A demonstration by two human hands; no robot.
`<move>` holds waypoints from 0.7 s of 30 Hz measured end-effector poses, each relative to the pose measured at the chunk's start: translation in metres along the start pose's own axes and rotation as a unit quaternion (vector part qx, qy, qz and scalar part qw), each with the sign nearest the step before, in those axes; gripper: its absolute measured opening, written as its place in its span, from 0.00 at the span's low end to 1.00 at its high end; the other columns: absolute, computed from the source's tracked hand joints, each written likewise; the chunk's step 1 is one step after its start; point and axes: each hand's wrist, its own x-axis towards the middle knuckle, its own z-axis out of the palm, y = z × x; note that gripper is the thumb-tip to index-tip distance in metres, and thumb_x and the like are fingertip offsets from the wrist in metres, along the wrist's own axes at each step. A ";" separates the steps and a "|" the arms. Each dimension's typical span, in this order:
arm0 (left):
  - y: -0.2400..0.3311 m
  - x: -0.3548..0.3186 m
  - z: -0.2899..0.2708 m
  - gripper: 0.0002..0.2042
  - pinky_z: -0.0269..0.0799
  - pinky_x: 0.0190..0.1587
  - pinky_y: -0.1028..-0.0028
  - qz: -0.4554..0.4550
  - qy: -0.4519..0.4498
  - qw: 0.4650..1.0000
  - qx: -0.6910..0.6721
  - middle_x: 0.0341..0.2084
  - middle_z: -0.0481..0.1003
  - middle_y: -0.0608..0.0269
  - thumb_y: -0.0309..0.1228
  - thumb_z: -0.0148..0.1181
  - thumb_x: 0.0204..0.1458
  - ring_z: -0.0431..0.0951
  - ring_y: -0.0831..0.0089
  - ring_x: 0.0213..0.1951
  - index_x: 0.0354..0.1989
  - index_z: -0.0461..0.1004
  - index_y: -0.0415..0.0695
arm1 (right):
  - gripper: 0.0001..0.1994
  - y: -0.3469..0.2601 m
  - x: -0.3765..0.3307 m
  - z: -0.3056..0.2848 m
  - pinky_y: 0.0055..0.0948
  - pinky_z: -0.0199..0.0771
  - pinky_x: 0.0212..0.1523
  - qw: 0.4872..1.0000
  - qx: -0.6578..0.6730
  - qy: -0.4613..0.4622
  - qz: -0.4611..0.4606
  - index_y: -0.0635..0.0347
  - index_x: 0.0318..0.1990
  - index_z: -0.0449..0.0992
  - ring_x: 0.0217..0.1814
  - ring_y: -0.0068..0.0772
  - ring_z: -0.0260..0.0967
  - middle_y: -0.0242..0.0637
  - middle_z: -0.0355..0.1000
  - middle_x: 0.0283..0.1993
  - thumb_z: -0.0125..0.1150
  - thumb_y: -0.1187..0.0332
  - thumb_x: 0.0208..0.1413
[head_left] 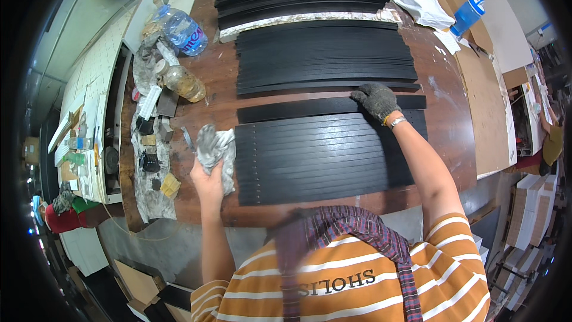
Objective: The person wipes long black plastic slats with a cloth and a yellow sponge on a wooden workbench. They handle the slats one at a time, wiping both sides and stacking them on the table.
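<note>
Head view: single black strip (310, 108) laid left-right across desk (444, 113), between far stack and near row. Gloved right hand (376, 99) pressed flat on strip's right end, fingers spread. Left hand (207, 174) nearer strip's left end, fingers bunched around grey rag (215, 148).

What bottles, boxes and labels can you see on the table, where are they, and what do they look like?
Clear plastic water bottle: lying at the table's far left corner, blue label around it.
Glass jar: on its side just below that bottle, brownish inside.
Blue drinking bottle: far right corner, upright, blue body.
Cardboard sheets: flat along the table's right edge, plain brown.
Left hand holds a grey rag; gloved right hand presses a black strip.
</note>
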 end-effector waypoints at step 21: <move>0.011 0.110 0.015 0.21 0.77 0.48 0.64 0.015 0.057 0.964 0.260 0.41 0.83 0.50 0.16 0.58 0.46 0.85 0.56 0.43 0.52 0.78 0.41 | 0.22 -0.035 -0.227 -0.067 0.47 0.75 0.45 0.993 0.062 0.104 -0.008 0.57 0.43 0.82 0.42 0.55 0.76 0.49 0.78 0.37 0.71 0.52 0.43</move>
